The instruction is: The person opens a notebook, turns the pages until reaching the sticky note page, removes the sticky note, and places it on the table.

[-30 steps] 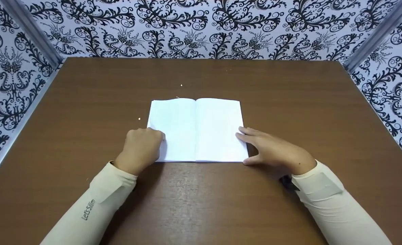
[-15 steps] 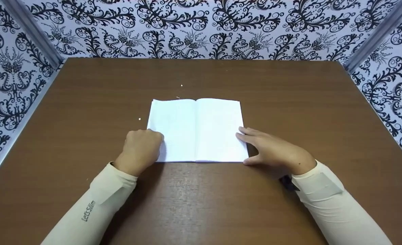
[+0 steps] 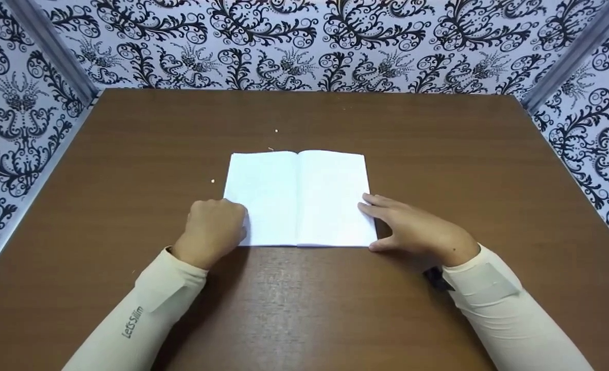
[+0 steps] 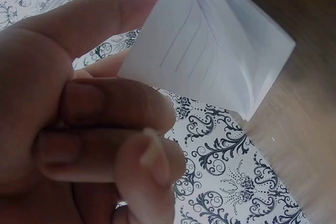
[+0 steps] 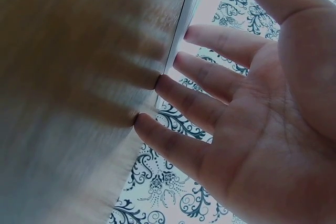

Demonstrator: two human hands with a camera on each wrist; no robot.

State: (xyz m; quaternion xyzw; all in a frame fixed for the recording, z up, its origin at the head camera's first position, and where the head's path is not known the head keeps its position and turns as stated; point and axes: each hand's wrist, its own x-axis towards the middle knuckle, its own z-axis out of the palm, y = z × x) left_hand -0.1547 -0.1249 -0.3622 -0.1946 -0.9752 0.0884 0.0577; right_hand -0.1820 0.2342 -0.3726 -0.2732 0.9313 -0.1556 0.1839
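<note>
An open notebook (image 3: 331, 190) lies flat on the brown table, both blank-looking pages facing up. My left hand (image 3: 213, 226) is at its lower left edge with the fingers curled. In the left wrist view, faintly lined leaves (image 4: 178, 51) stand bent up and spread, pinched at their edge by the left thumb and forefinger; the other fingers (image 4: 113, 103) fold inward. At the lower right edge, my right hand (image 3: 420, 226) rests with fingers spread and thumb at the corner. Its straight fingers (image 5: 194, 106) reach down to the table beside the notebook's edge in the right wrist view.
Tiny white crumbs (image 3: 213, 181) are scattered on the wooden table (image 3: 438, 144) behind and left of the notebook. Black-and-white patterned walls (image 3: 289, 46) border the table at the back and both sides.
My left hand has slid slightly toward me along the notebook's left edge. The far left page corner, raised half a second ago, now lies flatter. My right hand stays in place.
</note>
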